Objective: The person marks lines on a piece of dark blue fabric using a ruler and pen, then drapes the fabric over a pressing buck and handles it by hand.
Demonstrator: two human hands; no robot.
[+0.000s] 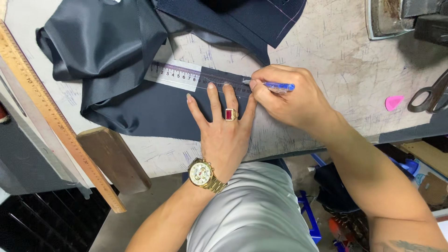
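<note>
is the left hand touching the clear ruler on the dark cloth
Touching. The head view shows the left hand spread flat on the dark cloth, its fingertips pressing on the clear ruler's lower edge.

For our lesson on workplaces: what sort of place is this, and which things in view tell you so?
Probably a tailor's or garment workshop. The left hand presses a clear ruler onto dark cloth while the right hand marks with a blue pen; scissors and pink chalk lie nearby.

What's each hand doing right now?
Left hand: open, flat, pressing the clear ruler onto dark fabric.
Right hand: closed around a blue pen.
</note>
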